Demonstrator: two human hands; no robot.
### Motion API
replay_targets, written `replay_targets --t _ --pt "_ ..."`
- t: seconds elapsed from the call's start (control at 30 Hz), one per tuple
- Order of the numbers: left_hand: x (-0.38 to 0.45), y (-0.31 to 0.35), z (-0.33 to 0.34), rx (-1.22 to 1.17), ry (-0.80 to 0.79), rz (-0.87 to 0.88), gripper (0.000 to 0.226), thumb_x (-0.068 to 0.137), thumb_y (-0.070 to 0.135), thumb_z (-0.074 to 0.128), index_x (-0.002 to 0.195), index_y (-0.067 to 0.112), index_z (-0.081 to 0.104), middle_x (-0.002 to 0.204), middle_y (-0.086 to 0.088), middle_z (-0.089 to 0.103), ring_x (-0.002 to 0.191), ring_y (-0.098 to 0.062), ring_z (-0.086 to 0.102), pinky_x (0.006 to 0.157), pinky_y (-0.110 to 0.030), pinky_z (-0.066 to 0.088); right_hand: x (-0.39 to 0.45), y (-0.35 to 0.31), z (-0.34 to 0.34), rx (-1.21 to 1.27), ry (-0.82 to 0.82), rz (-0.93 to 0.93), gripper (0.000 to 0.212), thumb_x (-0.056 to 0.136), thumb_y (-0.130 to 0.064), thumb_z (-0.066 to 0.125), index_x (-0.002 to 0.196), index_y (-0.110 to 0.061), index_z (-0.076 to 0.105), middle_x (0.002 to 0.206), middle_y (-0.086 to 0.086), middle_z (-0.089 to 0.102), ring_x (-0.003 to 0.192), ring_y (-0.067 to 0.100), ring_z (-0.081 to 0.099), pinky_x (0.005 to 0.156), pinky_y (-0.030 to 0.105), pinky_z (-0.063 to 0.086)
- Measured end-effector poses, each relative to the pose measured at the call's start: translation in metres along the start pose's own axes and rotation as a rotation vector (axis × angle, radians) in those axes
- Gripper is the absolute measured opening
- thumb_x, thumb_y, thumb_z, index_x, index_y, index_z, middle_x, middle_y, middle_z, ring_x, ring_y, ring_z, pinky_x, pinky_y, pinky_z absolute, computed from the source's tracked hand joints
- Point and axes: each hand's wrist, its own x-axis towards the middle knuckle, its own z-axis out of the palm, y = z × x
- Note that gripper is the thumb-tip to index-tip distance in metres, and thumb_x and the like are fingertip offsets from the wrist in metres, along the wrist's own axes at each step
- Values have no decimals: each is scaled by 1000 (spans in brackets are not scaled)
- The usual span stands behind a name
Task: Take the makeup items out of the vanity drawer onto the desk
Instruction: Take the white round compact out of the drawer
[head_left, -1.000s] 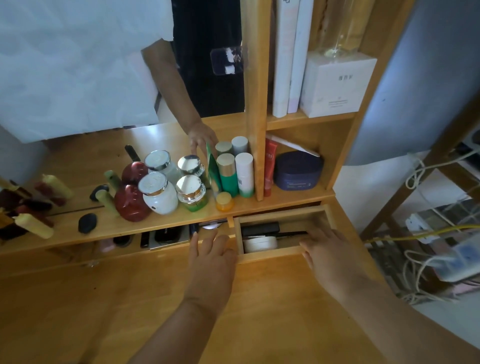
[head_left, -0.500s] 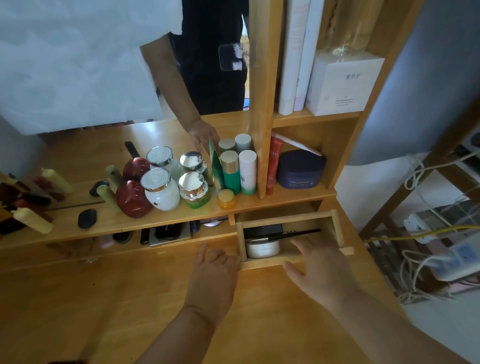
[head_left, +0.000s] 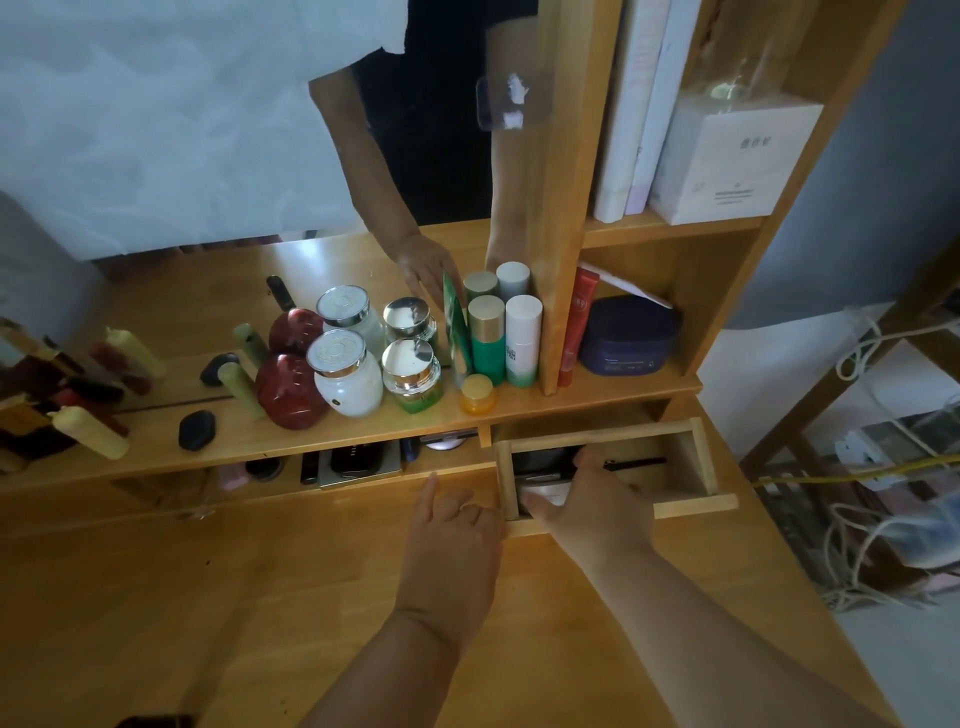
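The small wooden vanity drawer (head_left: 696, 467) stands pulled out under the shelf at the right. Inside lie a black compact (head_left: 540, 460), a white round jar (head_left: 545, 493) and a thin black pencil (head_left: 636, 462). My right hand (head_left: 587, 504) reaches into the drawer. Its thumb is at the jar's near side and its fingers arch over the jar and the compact, hiding most of both. Whether it grips anything is unclear. My left hand (head_left: 452, 545) lies flat on the desk (head_left: 260, 597) beside the drawer's left front corner, fingers apart, holding nothing.
The shelf (head_left: 363, 431) above the drawer carries jars, a red pot, green and white bottles and a small orange jar (head_left: 478, 394), doubled in the mirror behind. An open slot (head_left: 358, 462) beneath holds compacts. Cables (head_left: 872, 519) hang beyond the desk's right edge.
The drawer has slid further out. My right hand has moved from the drawer's front edge into the drawer, over the jar. My left hand has stayed on the desk.
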Motion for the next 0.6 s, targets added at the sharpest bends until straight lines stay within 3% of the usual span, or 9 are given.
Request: replay_targets --t 0.2,0.43,0.6 --pt "1 -2 2 -4 37 23 3 71 24 70 74 24 69 70 9 70 89 -16 65 103 -43 22 1 -1 -1 64 1 9 52 70 -59 66 104 -24 47 99 -4 67 95 21 62 86 38 48" --pt "6 -3 1 -30 38 19 13 63 22 78 74 23 70 69 8 71 85 -17 67 103 -43 22 -2 5 -12 116 32 -11 54 66 -61 67 104 -26 51 96 -7 68 92 20 63 83 37 51" --pt "8 -6 0 -41 58 57 13 64 22 79 74 22 70 68 8 70 82 -15 67 102 -43 24 -5 13 -23 174 40 -34 57 64 -63 67 109 -30 54 94 -13 67 90 13 63 77 30 52"
